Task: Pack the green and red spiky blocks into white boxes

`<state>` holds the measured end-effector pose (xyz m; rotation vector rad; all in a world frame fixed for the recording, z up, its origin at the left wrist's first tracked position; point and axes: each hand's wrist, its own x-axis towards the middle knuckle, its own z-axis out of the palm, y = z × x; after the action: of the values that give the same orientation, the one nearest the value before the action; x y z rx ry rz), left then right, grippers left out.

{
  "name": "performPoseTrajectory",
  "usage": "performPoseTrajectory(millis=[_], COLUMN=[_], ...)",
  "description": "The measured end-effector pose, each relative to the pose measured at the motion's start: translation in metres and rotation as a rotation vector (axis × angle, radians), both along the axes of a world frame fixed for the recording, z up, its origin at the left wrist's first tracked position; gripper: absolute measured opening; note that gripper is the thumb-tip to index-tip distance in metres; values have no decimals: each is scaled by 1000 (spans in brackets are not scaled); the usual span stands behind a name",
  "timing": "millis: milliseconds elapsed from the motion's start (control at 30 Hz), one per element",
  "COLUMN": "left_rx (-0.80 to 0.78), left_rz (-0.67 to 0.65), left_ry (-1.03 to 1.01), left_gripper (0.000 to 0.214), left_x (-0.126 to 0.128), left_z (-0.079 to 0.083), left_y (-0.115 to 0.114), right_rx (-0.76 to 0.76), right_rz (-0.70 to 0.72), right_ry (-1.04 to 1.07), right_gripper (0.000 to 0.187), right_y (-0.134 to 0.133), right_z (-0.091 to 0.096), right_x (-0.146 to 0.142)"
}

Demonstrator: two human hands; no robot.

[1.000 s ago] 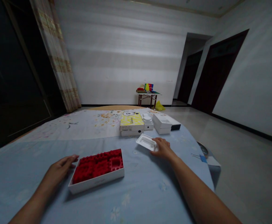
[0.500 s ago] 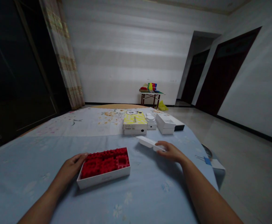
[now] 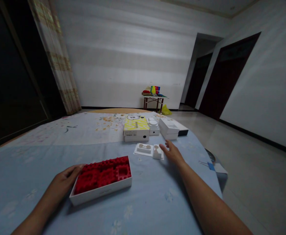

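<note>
A shallow white box point(image 3: 101, 192) filled with red knobbly blocks point(image 3: 103, 174) rests on the blue tablecloth in front of me. At its left end, my left hand point(image 3: 65, 178) grips the back corner, with some of its fingers hidden. Farther back and to the right, a white moulded tray point(image 3: 145, 150) with brownish cut-out shapes lies flat on the cloth. My right hand point(image 3: 173, 153) is just beside the tray's right end, fingers apart and holding nothing.
Behind the tray stand a yellow-and-white box point(image 3: 136, 127), a small white box point(image 3: 154, 130) with a round top piece, and a larger white box point(image 3: 168, 130). A blue binder clip point(image 3: 210, 166) sits at the table's right edge. A small side table point(image 3: 155, 96) stands by the far wall.
My right hand has let go of the white tray, which went from tilted in the hand to flat on the cloth. The view has shifted slightly; my left hand stays at the box.
</note>
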<state>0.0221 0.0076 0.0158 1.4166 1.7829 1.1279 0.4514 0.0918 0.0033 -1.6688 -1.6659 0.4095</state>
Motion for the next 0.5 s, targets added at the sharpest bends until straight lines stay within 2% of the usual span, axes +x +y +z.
performPoseTrajectory(millis=[100, 233, 367, 500], left_rx=[4, 8, 34, 61], left_rz=[-6, -10, -6, -33], left_ry=[11, 7, 0, -35], left_gripper=[41, 44, 45, 48], left_x=[-1, 0, 4, 8], left_z=[-2, 1, 6, 8], left_y=[1, 0, -5, -9], right_rx=[31, -27, -66, -4], right_rz=[89, 160, 173, 190], right_ry=[-152, -276, -267, -145], right_gripper=[73, 78, 65, 66], right_y=[-3, -5, -3, -7], right_z=[-1, -4, -9, -3], right_x=[-5, -12, -9, -4])
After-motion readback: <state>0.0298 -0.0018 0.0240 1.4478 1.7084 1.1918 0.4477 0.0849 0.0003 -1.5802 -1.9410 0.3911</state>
